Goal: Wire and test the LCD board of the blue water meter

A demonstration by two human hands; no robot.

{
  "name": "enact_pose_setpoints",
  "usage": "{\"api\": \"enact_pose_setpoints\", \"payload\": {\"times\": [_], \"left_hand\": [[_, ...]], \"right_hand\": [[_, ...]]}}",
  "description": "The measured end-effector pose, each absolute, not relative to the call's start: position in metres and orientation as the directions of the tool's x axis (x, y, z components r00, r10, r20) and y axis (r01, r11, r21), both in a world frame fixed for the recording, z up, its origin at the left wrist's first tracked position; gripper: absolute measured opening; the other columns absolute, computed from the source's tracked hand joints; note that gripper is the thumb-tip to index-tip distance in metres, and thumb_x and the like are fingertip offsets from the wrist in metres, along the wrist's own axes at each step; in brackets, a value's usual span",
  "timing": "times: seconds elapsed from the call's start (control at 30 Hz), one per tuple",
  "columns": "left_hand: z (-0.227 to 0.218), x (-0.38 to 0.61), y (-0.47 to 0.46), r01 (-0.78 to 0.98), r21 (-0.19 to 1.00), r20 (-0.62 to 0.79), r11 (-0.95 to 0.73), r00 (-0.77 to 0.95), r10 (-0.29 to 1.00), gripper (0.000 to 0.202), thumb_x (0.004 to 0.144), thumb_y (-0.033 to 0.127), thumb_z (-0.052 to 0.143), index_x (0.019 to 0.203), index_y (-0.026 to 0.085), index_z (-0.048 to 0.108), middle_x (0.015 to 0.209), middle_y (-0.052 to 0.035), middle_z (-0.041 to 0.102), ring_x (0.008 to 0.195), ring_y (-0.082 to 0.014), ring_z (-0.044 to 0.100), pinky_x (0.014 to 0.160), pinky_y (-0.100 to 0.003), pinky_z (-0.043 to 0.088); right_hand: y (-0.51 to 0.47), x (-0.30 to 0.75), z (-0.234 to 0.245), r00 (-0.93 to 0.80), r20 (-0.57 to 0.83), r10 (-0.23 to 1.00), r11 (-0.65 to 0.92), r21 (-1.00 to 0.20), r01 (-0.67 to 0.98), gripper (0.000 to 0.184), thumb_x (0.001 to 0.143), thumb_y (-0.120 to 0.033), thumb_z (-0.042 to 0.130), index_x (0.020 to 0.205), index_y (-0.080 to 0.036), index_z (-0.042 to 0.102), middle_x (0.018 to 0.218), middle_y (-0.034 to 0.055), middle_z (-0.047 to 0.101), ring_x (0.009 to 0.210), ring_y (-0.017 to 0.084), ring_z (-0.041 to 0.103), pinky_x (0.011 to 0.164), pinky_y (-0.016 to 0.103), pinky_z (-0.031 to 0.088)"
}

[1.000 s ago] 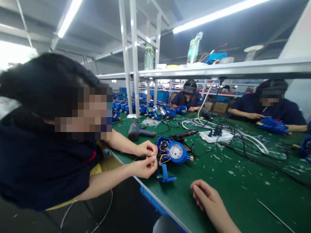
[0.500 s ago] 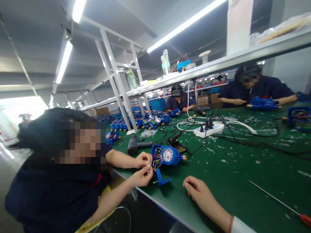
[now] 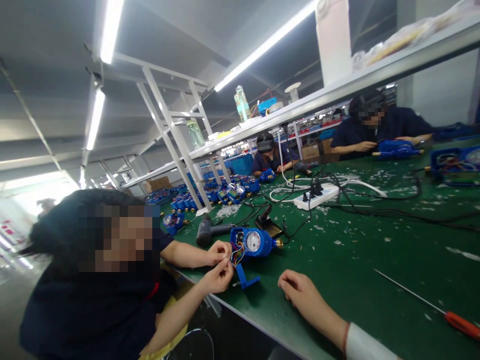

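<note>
My right hand [image 3: 305, 295] rests on the green bench mat [image 3: 360, 280] with its fingers loosely curled, holding nothing. A white sleeve [image 3: 365, 345] shows at the wrist. Nearest to it is a blue plastic stand [image 3: 245, 278] under a blue water meter [image 3: 253, 244] with a brass end and a round white dial. A seated co-worker's hands [image 3: 219, 265] pinch thin coloured wires [image 3: 237, 255] coming from the meter's open side. My left hand is out of view.
A red-handled screwdriver [image 3: 463, 325] lies at the lower right. Beyond the meter are a black power drill [image 3: 210, 234], a white power strip [image 3: 317, 196], tangled cables and scattered white scraps. Several more meters stand farther along, with other workers at the bench and a shelf overhead.
The view has tilted and swung, bringing the red-handled screwdriver and my sleeve into view. My right hand has moved little. The co-worker's hands stay on the wires.
</note>
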State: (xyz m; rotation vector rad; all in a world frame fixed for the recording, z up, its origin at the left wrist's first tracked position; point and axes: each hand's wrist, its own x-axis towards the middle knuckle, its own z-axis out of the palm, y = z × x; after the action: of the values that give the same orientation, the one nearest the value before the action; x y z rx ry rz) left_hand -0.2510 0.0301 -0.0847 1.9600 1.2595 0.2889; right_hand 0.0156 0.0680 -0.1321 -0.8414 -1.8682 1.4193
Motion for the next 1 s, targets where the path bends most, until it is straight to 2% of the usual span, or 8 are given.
{"api": "enact_pose_setpoints", "payload": {"times": [0.43,0.7,1.0], "left_hand": [[-0.107,-0.267,0.035,0.69,0.711,-0.186,-0.133,0.368,0.911,0.028,0.092,0.033,0.058,0.118,0.022,0.06,0.123,-0.0076,0.06,0.105,-0.0241,0.062,0.086,-0.042,0.054],[-0.116,-0.279,0.03,0.71,0.7,-0.201,-0.082,0.306,0.93,0.028,0.092,0.034,0.058,0.117,0.023,0.06,0.124,-0.0075,0.06,0.106,-0.0236,0.061,0.086,-0.041,0.054],[-0.122,-0.288,0.037,0.706,0.7,-0.202,-0.107,0.34,0.918,0.028,0.091,0.033,0.059,0.118,0.024,0.06,0.124,-0.0077,0.06,0.106,-0.0227,0.061,0.086,-0.04,0.054]], "right_hand": [[0.07,0.016,-0.136,-0.592,0.114,0.798,0.213,-0.972,0.1,0.018,0.082,-0.026,0.043,0.069,-0.016,0.052,0.057,-0.0012,0.047,0.05,0.012,0.042,0.048,0.022,0.031],[0.069,0.018,-0.134,-0.601,0.105,0.793,0.208,-0.972,0.105,0.017,0.082,-0.024,0.044,0.07,-0.016,0.053,0.057,-0.002,0.046,0.05,0.011,0.042,0.049,0.021,0.032],[0.069,0.02,-0.133,-0.617,0.093,0.781,0.211,-0.97,0.121,0.019,0.08,-0.03,0.044,0.071,-0.017,0.053,0.058,-0.0012,0.046,0.051,0.012,0.042,0.05,0.022,0.033]]}}
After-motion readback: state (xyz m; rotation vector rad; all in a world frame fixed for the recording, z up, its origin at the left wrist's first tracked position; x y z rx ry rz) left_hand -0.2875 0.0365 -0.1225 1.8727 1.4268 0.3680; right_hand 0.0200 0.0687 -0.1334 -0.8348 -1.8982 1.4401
